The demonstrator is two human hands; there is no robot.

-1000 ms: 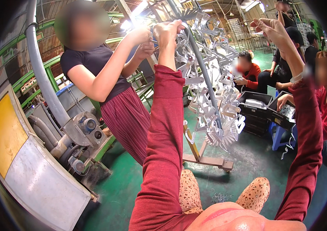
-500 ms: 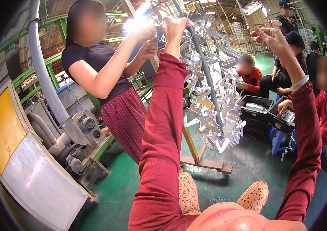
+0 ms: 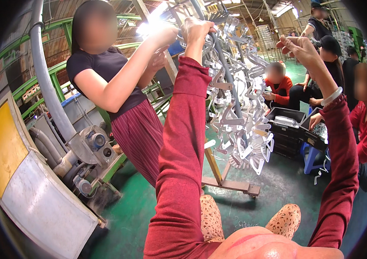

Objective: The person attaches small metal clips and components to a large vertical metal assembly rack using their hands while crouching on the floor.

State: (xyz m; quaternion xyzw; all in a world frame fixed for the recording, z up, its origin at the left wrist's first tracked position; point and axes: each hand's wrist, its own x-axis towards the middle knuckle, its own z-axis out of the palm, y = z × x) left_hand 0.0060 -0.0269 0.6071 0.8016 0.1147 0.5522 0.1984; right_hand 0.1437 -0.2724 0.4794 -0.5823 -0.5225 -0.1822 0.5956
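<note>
1. The left hand [image 3: 195, 33] is raised beside the upper part of a grey pole [image 3: 228, 69], its fingers bent and one digit reaching across toward the pole. It seems to touch the pole, but I cannot tell how firmly it is closed or whether it pinches anything.
2. The right hand [image 3: 299, 47] is held up well apart from the left, fingers curled in toward the thumb. I cannot tell whether the tips meet or hold a small thing. A pale bangle [image 3: 332, 96] circles that wrist.
3. Bent silvery metal parts [image 3: 234, 122] hang in a dense cluster around the pole, below the left hand and between the two forearms. A wheeled stand base [image 3: 231, 185] is on the floor beneath.
4. A black crate [image 3: 282, 129], beyond the cluster to the right, contains a shiny, pale packet [image 3: 285, 121].
5. Just beside it, a tilted black bin [image 3: 309, 137] holds small items too fine to make out; a co-worker's hand [image 3: 315, 121] is at its edge. A blue stool [image 3: 309, 160] stands under it.
6. Another co-worker's raised hand [image 3: 163, 36] is near the left hand.
</note>
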